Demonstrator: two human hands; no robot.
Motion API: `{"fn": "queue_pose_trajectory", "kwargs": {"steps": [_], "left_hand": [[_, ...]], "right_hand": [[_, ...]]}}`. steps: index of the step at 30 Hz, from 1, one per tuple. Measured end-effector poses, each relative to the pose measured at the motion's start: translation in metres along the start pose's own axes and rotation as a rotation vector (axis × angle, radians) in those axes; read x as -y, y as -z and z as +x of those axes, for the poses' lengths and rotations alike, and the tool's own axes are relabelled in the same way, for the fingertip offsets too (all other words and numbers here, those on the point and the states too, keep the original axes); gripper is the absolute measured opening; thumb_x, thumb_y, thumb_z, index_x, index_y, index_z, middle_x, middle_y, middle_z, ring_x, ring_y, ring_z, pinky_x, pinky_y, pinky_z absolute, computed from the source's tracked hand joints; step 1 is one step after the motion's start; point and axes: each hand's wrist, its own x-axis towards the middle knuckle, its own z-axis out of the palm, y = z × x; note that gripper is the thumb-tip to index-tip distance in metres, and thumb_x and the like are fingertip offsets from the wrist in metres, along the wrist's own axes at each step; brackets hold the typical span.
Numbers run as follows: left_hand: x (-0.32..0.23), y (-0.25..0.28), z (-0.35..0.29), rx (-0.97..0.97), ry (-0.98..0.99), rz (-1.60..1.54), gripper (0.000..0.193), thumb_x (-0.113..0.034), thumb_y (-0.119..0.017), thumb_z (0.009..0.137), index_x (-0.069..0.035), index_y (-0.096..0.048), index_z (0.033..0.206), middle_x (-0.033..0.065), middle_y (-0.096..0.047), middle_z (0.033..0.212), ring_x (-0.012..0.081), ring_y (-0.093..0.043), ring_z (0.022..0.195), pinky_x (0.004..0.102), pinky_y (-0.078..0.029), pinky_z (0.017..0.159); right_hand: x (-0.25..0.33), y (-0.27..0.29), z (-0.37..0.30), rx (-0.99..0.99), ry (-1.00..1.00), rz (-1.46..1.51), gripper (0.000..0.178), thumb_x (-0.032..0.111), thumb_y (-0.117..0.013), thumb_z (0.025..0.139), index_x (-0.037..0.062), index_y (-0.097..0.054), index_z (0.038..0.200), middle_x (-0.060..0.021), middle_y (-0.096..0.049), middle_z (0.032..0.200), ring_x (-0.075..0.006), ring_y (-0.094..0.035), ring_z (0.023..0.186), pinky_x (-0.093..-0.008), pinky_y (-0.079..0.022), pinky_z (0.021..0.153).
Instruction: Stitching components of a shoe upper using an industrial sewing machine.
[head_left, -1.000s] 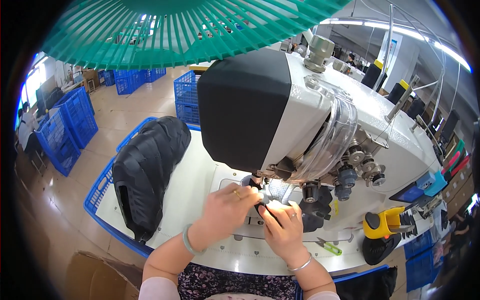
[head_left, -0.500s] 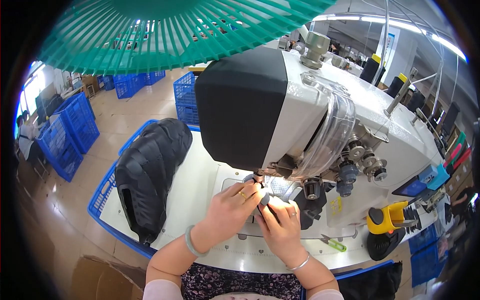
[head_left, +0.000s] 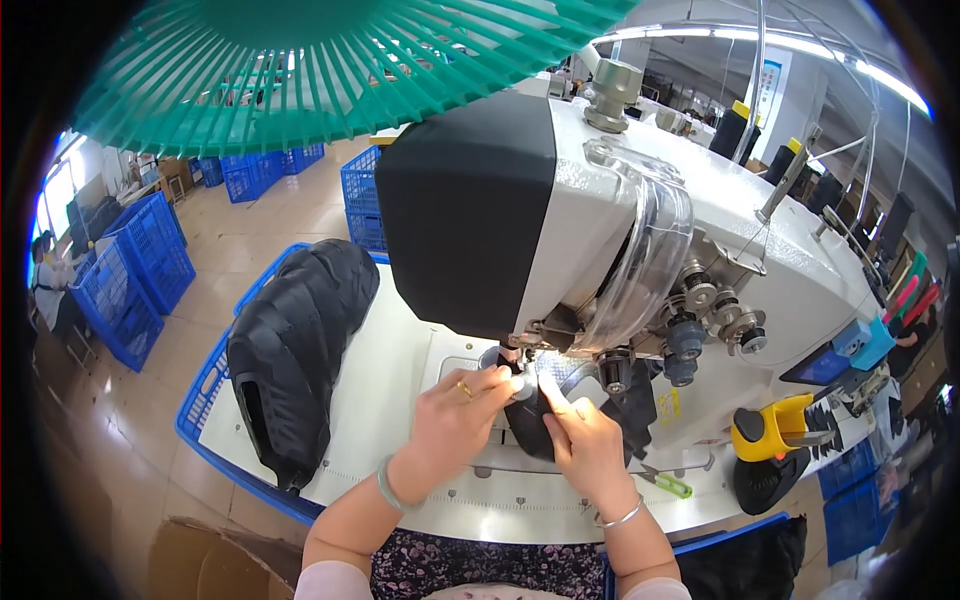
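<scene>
A white and black sewing machine stands over the worktable, its needle area lit. Just in front of the needle lies a black fabric piece, part of it hidden by my fingers. My left hand pinches the piece close to the presser foot, thumb and index finger together. On the other side, my right hand has its index finger stretched along the piece toward the needle, with the thumb below and the other fingers curled. More black material shows to the right of that hand.
A bundle of black quilted material lies at the left, beside a blue crate. Green-handled thread snips rest on the table at the right, near a yellow holder. A green fan guard hangs above.
My hands have moved apart slightly, the right one shifting right and turning its index finger toward the needle. More of the black fabric piece now shows between them. The view has shifted slightly.
</scene>
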Motion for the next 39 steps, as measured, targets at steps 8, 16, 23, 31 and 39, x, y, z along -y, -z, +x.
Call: {"fn": "queue_pose_trajectory", "kwargs": {"steps": [8, 16, 23, 31, 39], "left_hand": [[0.003, 0.0, -0.003, -0.008, -0.16, 0.064, 0.028, 0.005, -0.065, 0.069, -0.004, -0.069, 0.096, 0.0072, -0.066, 0.1, 0.0277, -0.067, 0.085, 0.0351, -0.057, 0.073], [0.008, 0.002, 0.003, 0.007, -0.193, 0.014, 0.024, 0.006, -0.062, 0.071, 0.001, -0.066, 0.095, 0.01, -0.065, 0.1, 0.0296, -0.067, 0.088, 0.0373, -0.057, 0.082], [0.026, -0.001, 0.001, 0.037, -0.318, 0.022, 0.027, 0.0, -0.061, 0.072, -0.001, -0.066, 0.098, 0.009, -0.062, 0.107, 0.0255, -0.066, 0.092, 0.033, -0.058, 0.077], [0.014, 0.0, 0.006, -0.031, -0.327, 0.053, 0.02, 0.003, -0.064, 0.07, -0.001, -0.068, 0.089, 0.0114, -0.068, 0.091, 0.0256, -0.069, 0.083, 0.0345, -0.06, 0.074], [0.02, 0.001, 0.004, -0.032, -0.342, 0.039, 0.022, 0.004, -0.064, 0.068, 0.0, -0.067, 0.089, 0.0125, -0.069, 0.094, 0.0273, -0.069, 0.082, 0.0347, -0.06, 0.074]], "right_hand": [[0.003, -0.004, -0.001, 0.014, -0.034, 0.119, 0.046, 0.012, -0.064, 0.089, 0.0139, -0.055, 0.134, -0.0111, -0.051, 0.075, -0.0272, -0.058, 0.058, -0.0391, -0.048, 0.053], [0.012, -0.012, 0.001, -0.022, -0.091, 0.112, 0.046, 0.014, -0.063, 0.09, 0.0113, -0.053, 0.135, -0.0146, -0.053, 0.075, -0.0318, -0.058, 0.058, -0.0407, -0.048, 0.053], [0.016, -0.009, 0.004, -0.037, -0.098, 0.099, 0.04, 0.015, -0.062, 0.091, 0.0077, -0.056, 0.13, -0.0165, -0.055, 0.076, -0.0343, -0.059, 0.06, -0.0413, -0.048, 0.053], [0.012, -0.002, 0.009, 0.054, -0.122, 0.11, 0.038, 0.016, -0.061, 0.091, 0.0097, -0.057, 0.129, -0.0171, -0.057, 0.076, -0.0359, -0.061, 0.063, -0.0437, -0.049, 0.056], [0.021, -0.006, 0.01, 0.061, -0.15, 0.07, 0.038, 0.013, -0.059, 0.091, 0.0062, -0.056, 0.129, -0.0184, -0.057, 0.076, -0.0369, -0.059, 0.063, -0.0436, -0.047, 0.057]]}}
